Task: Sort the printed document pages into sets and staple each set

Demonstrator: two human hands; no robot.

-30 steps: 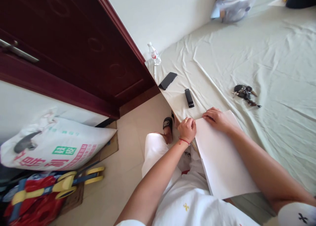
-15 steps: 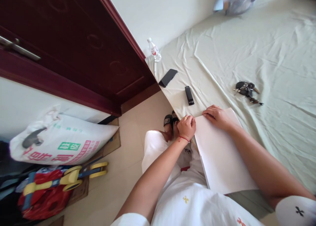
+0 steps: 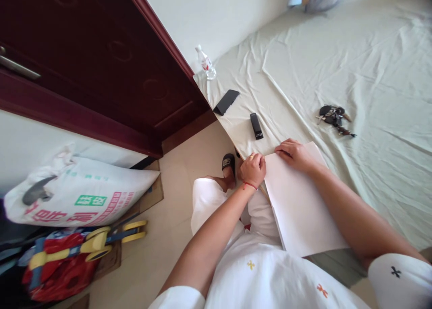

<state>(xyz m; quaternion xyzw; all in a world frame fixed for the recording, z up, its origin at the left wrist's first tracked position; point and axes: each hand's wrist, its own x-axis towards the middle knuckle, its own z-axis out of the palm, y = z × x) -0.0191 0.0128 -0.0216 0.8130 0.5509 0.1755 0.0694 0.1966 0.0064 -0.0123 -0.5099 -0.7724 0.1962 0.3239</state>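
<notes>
White sheet of paper (image 3: 300,205) lies at lower centre of the frame, on the edge of a bed covered in a pale green sheet (image 3: 354,65). Left hand (image 3: 253,169) curled closed, pinching the paper's far left corner. Right hand (image 3: 294,155) flat, fingers spread narrow, pressing on the paper's top edge. Just above the hands: a black stapler (image 3: 256,125); further up, a dark phone (image 3: 226,102) and a plastic bottle (image 3: 205,65). Bunch of keys (image 3: 333,118) at right, well apart. Dark red door (image 3: 101,61) upper left. Printed sack (image 3: 81,196) on the floor at left.
</notes>
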